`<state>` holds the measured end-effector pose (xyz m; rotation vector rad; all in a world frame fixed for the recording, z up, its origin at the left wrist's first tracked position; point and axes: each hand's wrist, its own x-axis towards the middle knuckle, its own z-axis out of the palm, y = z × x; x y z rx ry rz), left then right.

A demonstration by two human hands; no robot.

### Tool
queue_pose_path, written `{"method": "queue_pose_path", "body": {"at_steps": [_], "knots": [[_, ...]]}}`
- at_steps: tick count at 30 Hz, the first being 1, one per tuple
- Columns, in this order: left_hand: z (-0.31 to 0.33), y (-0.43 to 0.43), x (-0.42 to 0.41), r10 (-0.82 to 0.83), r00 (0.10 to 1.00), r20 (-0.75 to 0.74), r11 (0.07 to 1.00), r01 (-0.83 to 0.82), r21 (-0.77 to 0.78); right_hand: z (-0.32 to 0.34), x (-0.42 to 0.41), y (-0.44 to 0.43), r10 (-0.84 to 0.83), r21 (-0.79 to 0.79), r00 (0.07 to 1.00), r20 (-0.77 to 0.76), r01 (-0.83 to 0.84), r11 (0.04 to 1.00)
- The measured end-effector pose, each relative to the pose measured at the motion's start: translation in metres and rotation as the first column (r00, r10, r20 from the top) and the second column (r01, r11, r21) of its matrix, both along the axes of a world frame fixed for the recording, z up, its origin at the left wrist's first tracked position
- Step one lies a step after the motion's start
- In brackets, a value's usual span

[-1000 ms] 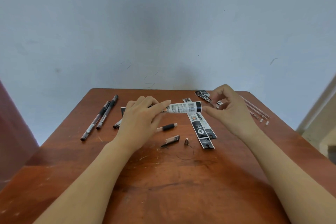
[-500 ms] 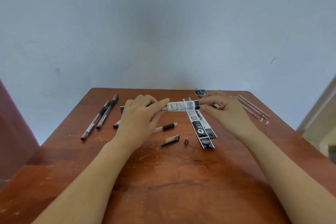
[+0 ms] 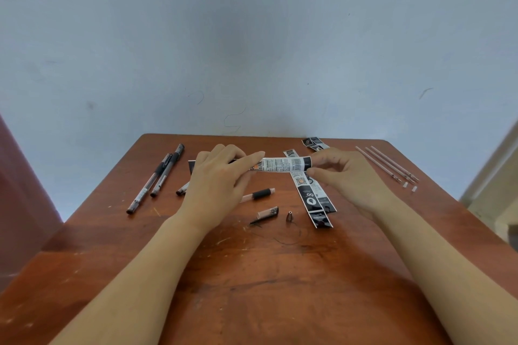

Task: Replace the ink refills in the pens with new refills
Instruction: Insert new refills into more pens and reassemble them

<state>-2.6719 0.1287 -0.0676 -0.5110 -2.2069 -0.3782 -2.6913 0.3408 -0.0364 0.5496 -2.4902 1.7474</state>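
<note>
I hold a black-and-white refill packet [image 3: 283, 164] level above the brown table [image 3: 252, 274]. My left hand [image 3: 217, 176] grips its left end, and my right hand [image 3: 342, 176] pinches its right end between thumb and fingers. Under the hands lie an open pen barrel with a black grip [image 3: 259, 194], a pen cap [image 3: 267, 213] and a small metal tip [image 3: 289, 216]. Two whole pens [image 3: 157, 176] lie at the far left. Three bare refills [image 3: 388, 164] lie at the far right.
Several emptied black-and-white packets [image 3: 314, 199] lie under my right hand, with torn scraps [image 3: 314, 143] at the table's back edge. Two tiny white caps [image 3: 409, 186] sit by the refills. Another pen end [image 3: 182, 190] shows beside my left hand. A pale wall stands behind the table.
My right hand has closed in from open fingers near the packet's right end to pinching it. The packet has risen slightly. My left hand has kept its grip.
</note>
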Motion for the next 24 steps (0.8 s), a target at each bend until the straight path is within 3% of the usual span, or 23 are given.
{"method": "queue_pose_path", "body": {"at_steps": [15,24], "knots": [[-0.0043,-0.0014,-0.0028,-0.028,0.999,-0.019,0.998,0.030,0.058,-0.0044,-0.0035,0.0003,-0.012,0.060,1.000,-0.014,0.013,0.998],[-0.0042,-0.0009,-0.0030,-0.025,1.000,0.009,0.998,0.024,0.062,-0.0032,-0.0028,0.0007,-0.007,0.201,0.997,-0.078,0.022,0.979]]}}
